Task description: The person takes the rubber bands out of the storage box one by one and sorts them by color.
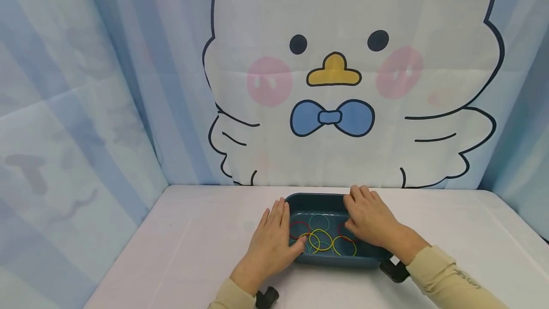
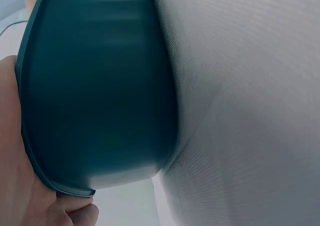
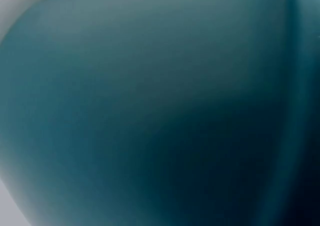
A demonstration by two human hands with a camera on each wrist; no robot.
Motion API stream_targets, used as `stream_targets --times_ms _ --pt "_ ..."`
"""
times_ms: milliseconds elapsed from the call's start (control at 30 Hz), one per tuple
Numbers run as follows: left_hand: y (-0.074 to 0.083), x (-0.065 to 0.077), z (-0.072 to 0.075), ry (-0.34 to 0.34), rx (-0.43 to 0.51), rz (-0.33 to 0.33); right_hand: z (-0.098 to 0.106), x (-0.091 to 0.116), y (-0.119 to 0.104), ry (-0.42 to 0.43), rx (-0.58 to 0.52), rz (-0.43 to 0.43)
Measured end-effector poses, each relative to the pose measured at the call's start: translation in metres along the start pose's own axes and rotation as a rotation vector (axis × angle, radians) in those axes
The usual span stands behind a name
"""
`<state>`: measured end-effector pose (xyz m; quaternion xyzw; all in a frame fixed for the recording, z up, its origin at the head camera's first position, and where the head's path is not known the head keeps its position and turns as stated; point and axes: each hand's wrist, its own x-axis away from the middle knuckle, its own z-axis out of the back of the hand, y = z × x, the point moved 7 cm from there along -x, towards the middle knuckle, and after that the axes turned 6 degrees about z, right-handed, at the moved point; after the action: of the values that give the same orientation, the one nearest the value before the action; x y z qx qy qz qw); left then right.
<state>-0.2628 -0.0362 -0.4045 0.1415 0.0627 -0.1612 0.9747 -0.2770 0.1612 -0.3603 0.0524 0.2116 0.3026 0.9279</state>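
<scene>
A dark teal rectangular tray [image 1: 334, 262] stands on the table, with thin loops like rubber bands lying in it: yellow [image 1: 355, 251], red [image 1: 299, 221] and green [image 1: 319, 214]. My left hand [image 1: 271, 242] holds its left side, fingers stretched along the outside and thumb over the near rim. In the left wrist view the same hand [image 2: 20, 151] lies along the rim, with fingers past the corner. Curled over the right end, my right hand [image 1: 371, 218] grips the tray and hides its far right corner. The tray wall [image 3: 125, 100] fills the right wrist view, blurred, without fingers.
Pale cloth covers the table [image 1: 206, 232]. Behind its far edge hangs a backdrop [image 1: 334, 156] printed with a cartoon bird. Dark wrist cameras show under both wrists, the right camera [image 1: 394, 271] close to the tray's near right corner.
</scene>
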Motion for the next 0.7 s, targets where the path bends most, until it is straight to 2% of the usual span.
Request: stream_targets --times_ms 167,467,700 --pt "0.001 0.0 0.0 -0.003 0.002 -0.002 -0.005 0.0 -0.003 0.011 -0.003 0.039" --pt "0.0 0.0 0.001 0.001 -0.007 0.002 -0.016 -0.003 -0.007 -0.046 -0.05 0.075" --pt "0.0 0.0 0.001 -0.002 0.007 0.003 -0.025 -0.001 -0.007 -0.109 -0.108 0.043"
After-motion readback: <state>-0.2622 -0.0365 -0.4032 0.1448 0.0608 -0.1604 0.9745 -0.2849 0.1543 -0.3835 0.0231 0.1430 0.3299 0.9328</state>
